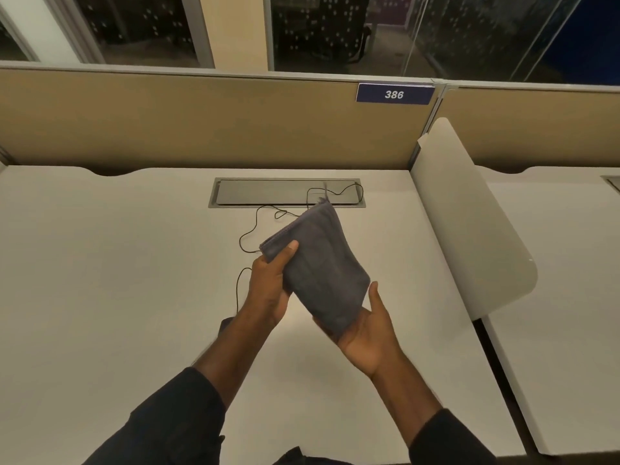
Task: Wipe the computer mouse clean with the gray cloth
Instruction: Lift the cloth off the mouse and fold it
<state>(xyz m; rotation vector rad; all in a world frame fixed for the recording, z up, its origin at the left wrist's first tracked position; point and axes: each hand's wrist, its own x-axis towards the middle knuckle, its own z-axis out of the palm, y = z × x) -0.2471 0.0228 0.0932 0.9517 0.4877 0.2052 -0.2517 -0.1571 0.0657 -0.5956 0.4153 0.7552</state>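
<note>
Head view: both hands hold the folded gray cloth (pixel 322 273) above the white tabletop (pixel 117 263), in the middle of the frame. The left hand (pixel 268 290) pinches its upper left corner, with the thumb on top. The right hand (pixel 367 327) holds the lower end in the palm, thumb against the cloth edge. The computer mouse (pixel 225 323) lies on the tabletop, mostly hidden behind the left wrist; its black cable (pixel 246 234) runs up to the cable hatch (pixel 268 193)

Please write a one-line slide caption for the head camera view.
A folded gray cloth held by the left hand and right hand above the white desk.
</note>
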